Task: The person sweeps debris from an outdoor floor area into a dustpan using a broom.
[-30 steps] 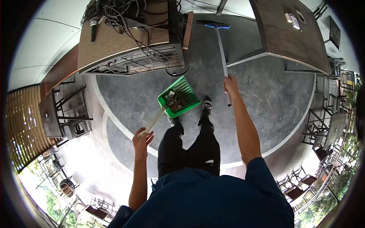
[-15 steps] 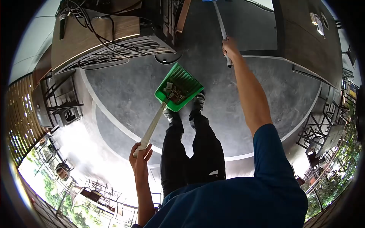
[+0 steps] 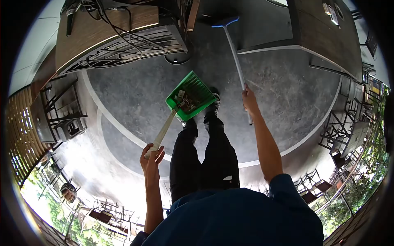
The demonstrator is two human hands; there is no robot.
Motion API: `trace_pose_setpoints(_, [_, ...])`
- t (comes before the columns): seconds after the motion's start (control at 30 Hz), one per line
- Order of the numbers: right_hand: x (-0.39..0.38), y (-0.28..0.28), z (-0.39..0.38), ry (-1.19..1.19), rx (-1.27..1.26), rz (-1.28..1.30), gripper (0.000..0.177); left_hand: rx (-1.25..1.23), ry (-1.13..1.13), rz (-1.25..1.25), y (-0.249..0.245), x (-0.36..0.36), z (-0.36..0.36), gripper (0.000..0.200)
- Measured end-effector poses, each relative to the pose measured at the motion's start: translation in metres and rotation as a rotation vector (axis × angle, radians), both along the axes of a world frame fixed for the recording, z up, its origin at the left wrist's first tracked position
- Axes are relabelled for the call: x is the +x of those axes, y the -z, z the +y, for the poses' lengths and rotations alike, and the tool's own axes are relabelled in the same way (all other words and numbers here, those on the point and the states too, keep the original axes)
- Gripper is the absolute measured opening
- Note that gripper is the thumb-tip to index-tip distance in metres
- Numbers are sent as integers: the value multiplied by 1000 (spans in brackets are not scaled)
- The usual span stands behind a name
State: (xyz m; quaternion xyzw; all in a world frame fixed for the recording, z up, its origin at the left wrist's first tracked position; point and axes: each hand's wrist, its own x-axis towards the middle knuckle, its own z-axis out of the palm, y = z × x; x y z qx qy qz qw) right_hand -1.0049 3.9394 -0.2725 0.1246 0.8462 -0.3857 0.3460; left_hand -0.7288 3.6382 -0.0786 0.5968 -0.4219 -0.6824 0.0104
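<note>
My left hand (image 3: 151,159) is closed round the end of the pale handle of a green dustpan (image 3: 191,95). Small litter (image 3: 185,101), brownish bits and a pale scrap, lies inside the pan, just in front of my shoes. Out to the right, my right hand (image 3: 249,100) grips the grey stick of a broom (image 3: 234,51). The broom's head, edged in blue, reaches forward between the two wooden counters; its dark bristles are hard to make out against the floor.
A wooden counter (image 3: 111,30) with loose black cables and a microphone (image 3: 70,22) stands at front left. Another wooden counter (image 3: 328,41) is at front right. Chairs and tables line both sides. A stool (image 3: 70,127) stands at left on the grey floor (image 3: 283,106).
My right hand has come back toward my body, drawing the broom nearer, so its blue-edged head shows fully. The dustpan stays in my left hand, nearly in place.
</note>
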Motion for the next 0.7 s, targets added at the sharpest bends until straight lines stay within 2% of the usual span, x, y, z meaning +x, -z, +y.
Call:
trace_pose_setpoints(0.03, [25,-12,2,36,15,-32,47,6,9,8,0,4,-5,33])
trace_pose_setpoints(0.1, [79,-16,10,-40,63,24,47,3,38,13,1,14,-15,33])
trace_pose_setpoints(0.23, [175,-60,10,45,62,-51,46,0,53,44,2,34,-37,33])
trace_pose_setpoints(0.3, [211,-80,10,4,177,-161,47,-3,54,66,1,43,-49,32])
trace_pose_setpoints(0.4, [264,-99,12,31,179,-113,45,-17,66,77,4,59,-62,31])
trace_pose_setpoints(0.5, [290,-120,17,52,157,-44,44,-19,75,91,5,72,-70,31])
trace_pose_setpoints(0.7, [278,-152,18,37,150,66,42,-45,75,113,2,92,-69,31])
